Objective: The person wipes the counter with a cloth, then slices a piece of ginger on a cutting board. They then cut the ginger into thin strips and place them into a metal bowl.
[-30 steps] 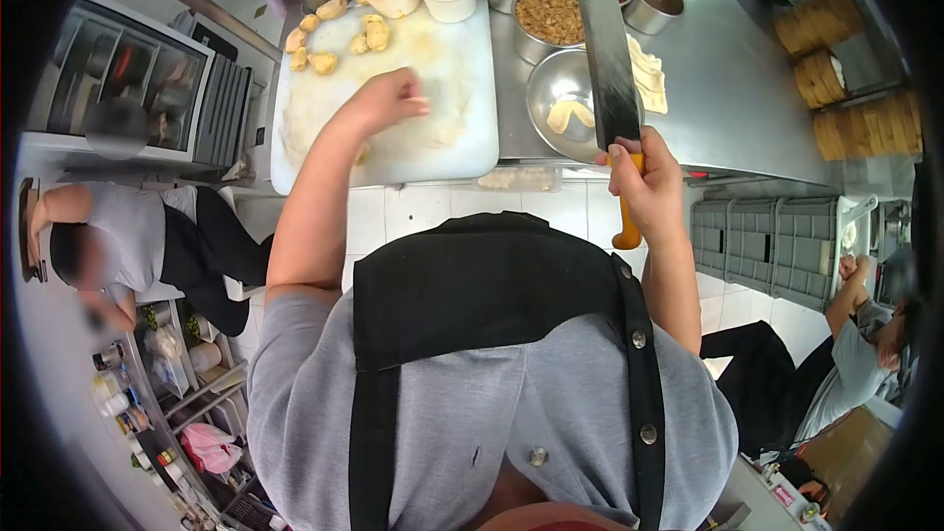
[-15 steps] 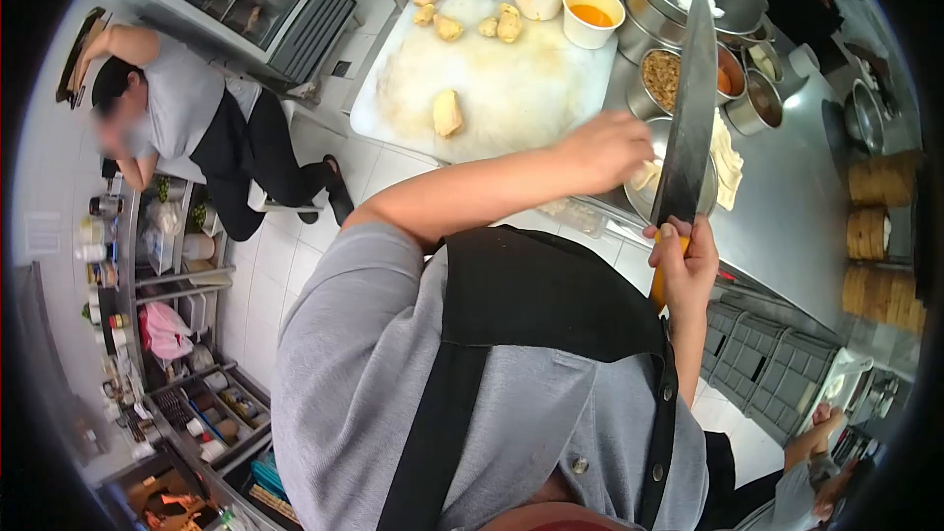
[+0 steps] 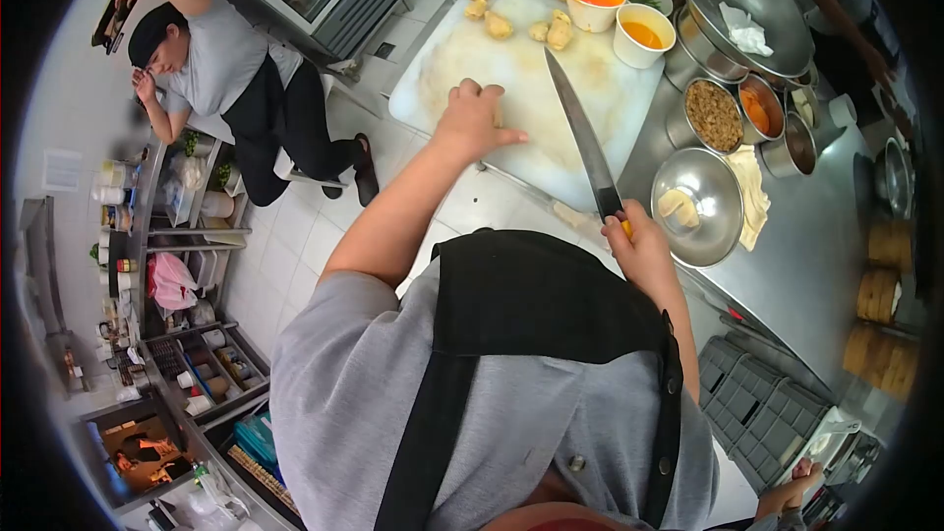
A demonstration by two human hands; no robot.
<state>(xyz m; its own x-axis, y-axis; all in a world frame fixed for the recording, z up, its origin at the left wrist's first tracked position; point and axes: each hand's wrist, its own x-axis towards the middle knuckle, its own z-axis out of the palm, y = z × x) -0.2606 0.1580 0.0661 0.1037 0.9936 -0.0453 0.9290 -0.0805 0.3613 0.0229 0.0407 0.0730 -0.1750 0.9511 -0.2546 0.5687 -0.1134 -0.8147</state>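
Observation:
My left hand [image 3: 470,124] is over the near part of the white cutting board [image 3: 433,74], its thumb stretched out and apart from its bent fingers. A pale yellow lump, like peeled ginger, is mostly hidden under that hand; I cannot make out a firm grip. My right hand [image 3: 637,241] is wrapped round the yellow handle of a long kitchen knife [image 3: 582,133]. Its blade points away from me, tilted left, with the tip over the board. Several similar yellow lumps [image 3: 499,26] lie along the board's far edge. Right of the knife, a steel bowl [image 3: 700,241] contains pale slices [image 3: 678,207].
Cups of orange sauce [image 3: 595,2] stand at the board's far right corner. Beyond the bowl are a pot of brown crumbly food [image 3: 715,116], a large wok [image 3: 745,10] and a cloth [image 3: 749,197]. A co-worker [image 3: 231,69] sits at the left.
My left hand has moved left from the steel bowl onto the board, covering the near lump. My right hand has swung the knife left, from over the bowl to over the board.

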